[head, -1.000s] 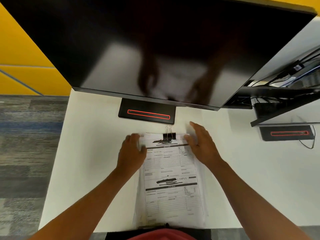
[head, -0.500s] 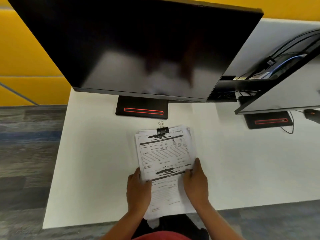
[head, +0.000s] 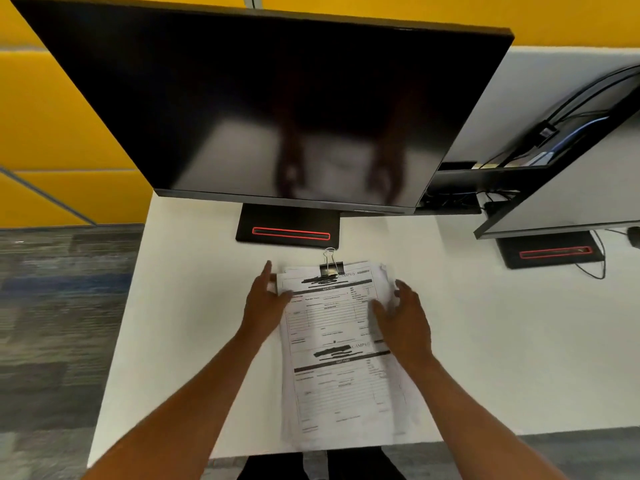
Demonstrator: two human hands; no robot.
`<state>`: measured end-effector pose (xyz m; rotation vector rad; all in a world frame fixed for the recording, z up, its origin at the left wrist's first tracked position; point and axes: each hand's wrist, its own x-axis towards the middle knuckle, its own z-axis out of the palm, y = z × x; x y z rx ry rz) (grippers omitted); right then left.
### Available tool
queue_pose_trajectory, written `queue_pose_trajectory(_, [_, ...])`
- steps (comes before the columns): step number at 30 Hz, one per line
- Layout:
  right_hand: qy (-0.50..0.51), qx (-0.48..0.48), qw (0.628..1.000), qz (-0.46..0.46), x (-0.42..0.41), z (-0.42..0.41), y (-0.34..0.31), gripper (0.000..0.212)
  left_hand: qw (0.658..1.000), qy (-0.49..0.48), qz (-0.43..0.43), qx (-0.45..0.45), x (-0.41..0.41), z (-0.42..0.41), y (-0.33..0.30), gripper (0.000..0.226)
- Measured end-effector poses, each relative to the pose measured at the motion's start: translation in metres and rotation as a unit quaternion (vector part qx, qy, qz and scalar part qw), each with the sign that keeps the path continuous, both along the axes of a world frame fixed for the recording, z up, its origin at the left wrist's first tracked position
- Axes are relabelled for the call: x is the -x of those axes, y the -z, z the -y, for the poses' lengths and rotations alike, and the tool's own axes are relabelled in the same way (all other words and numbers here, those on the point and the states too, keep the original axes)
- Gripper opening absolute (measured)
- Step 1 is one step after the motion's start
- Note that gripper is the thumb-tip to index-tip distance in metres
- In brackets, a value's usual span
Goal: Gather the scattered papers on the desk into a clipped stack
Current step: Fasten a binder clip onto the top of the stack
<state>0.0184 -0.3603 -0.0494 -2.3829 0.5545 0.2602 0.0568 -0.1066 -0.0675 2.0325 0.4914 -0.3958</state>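
Clipped stack [head: 341, 355] flat on desk [head: 194, 323]; clip [head: 330, 268] at top. Left hand [head: 265, 304], right hand [head: 403, 320] flank it, fingers loosely spread.

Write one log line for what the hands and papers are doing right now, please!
paper stack: flat on desk | binder clip: on top edge | left hand: open at left edge | right hand: open at right edge

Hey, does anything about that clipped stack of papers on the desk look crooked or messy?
Slightly. The paper stack is held by a binder clip at its top edge, but the sheets are not squared: edges fan out along the right side and bottom. The left hand and right hand flank it. Nothing looks torn.
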Motion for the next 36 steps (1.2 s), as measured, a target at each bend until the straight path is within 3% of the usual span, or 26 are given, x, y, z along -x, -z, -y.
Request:
queue_pose_trajectory(3, [0.004, -0.055, 0.997, -0.054, -0.027, 0.004, 0.007, 0.06, 0.996, 0.09, -0.001, -0.002, -0.021, -0.01, 0.007, 0.057])
queue_pose_trajectory(12, [0.019, -0.128, 0.99, -0.049, -0.025, 0.008, 0.018, 0.063, 0.993, 0.116, 0.027, 0.009, -0.037, -0.02, 0.011, 0.01])
queue_pose_trajectory(16, [0.017, -0.14, 0.989, -0.045, -0.021, 0.006, 0.019, 0.069, 0.991, 0.125, 0.037, -0.008, -0.038, -0.022, 0.014, 0.019])
queue_pose_trajectory(18, [-0.041, -0.035, 0.998, 0.016, -0.018, 0.004, 0.018, 0.07, 0.987, 0.149, 0.054, -0.03, -0.033, -0.023, 0.011, 0.034])
queue_pose_trajectory(20, [-0.135, 0.075, 0.982, 0.109, -0.016, -0.002, 0.019, 0.066, 0.959, 0.209, 0.136, -0.134, -0.024, -0.018, 0.013, 0.045])
queue_pose_trajectory(22, [-0.193, 0.108, 0.966, 0.136, -0.02, -0.009, 0.022, 0.056, 0.932, 0.229, 0.186, -0.21, -0.016, -0.007, 0.016, 0.049])
queue_pose_trajectory(26, [-0.176, 0.145, 0.968, 0.107, -0.047, -0.013, 0.024, 0.045, 0.954, 0.191, 0.124, -0.197, -0.02, 0.002, 0.016, 0.048])
queue_pose_trajectory(30, [-0.233, 0.051, 0.971, 0.027, -0.093, -0.042, 0.004, 0.048, 0.962, 0.199, 0.097, -0.158, -0.022, 0.004, 0.013, 0.05])
queue_pose_trajectory(32, [-0.271, 0.049, 0.961, -0.023, -0.115, -0.059, -0.002, 0.047, 0.968, 0.187, 0.084, -0.145, -0.023, 0.008, 0.012, 0.052])
queue_pose_trajectory(36, [-0.337, 0.07, 0.937, -0.059, -0.143, -0.07, -0.008, 0.022, 0.976, 0.16, 0.079, -0.128, -0.025, 0.01, 0.013, 0.053])
